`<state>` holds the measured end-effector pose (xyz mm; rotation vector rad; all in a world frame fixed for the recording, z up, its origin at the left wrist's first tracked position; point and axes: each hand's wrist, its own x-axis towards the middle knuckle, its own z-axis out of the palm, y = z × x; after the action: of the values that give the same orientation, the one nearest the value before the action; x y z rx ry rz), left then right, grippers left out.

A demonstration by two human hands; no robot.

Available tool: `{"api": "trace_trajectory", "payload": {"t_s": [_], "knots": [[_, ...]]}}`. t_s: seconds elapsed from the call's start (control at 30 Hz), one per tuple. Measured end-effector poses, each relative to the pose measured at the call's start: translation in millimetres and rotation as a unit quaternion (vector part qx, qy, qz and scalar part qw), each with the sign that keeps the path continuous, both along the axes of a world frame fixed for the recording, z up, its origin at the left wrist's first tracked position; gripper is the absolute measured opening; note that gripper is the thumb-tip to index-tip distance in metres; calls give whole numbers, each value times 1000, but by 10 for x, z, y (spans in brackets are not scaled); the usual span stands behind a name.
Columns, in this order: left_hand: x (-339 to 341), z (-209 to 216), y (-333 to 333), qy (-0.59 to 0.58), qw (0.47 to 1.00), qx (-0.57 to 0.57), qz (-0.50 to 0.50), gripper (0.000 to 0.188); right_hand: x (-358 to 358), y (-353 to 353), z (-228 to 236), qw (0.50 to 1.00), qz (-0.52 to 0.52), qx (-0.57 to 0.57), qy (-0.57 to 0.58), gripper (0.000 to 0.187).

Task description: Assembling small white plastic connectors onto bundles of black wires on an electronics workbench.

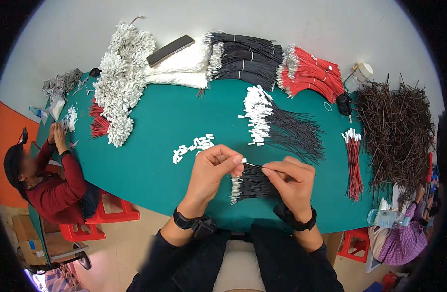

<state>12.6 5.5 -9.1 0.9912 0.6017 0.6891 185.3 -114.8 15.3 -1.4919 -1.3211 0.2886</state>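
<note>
Between the fingertips of my left hand (211, 170) is a small white connector housing (244, 160). My right hand (292, 182) pinches a thin black wire (255, 165), whose pale end points at the housing; whether it has entered cannot be made out. Below both hands lies a bunch of black wires (255, 184) with metal terminals at their left ends. Loose white housings (199, 145) are scattered just beyond my left hand. Farther off, a fanned pile of black wires (294, 129) carries white housings on its left ends.
Along the back of the green table (155, 124) lie a heap of white-tipped wires (123, 78), white bags (184, 65), black bundles (248, 61) and red bundles (311, 73). A dark wire heap (396, 134) and a bottle (386, 219) stand right. A co-worker (58, 187) sits left.
</note>
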Motion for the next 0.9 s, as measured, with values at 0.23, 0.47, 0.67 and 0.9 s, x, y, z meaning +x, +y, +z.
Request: {"api": "trace_trajectory", "payload": {"t_s": [0.23, 0.47, 0.67, 0.9], "knots": [[-11, -45, -11, 3, 1000, 1, -7, 7, -70, 12, 19, 1000, -27, 6, 14, 18], [-11, -52, -42, 10, 1000, 0, -18, 8, -61, -10, 51, 1000, -24, -5, -14, 19], [-13, -62, -50, 5, 1000, 9, -22, 9, -66, 8, 9, 1000, -17, -1, 14, 15], [-8, -66, -47, 9, 1000, 3, -24, 9, -58, 11, 41, 1000, -17, 3, -24, 14]]}}
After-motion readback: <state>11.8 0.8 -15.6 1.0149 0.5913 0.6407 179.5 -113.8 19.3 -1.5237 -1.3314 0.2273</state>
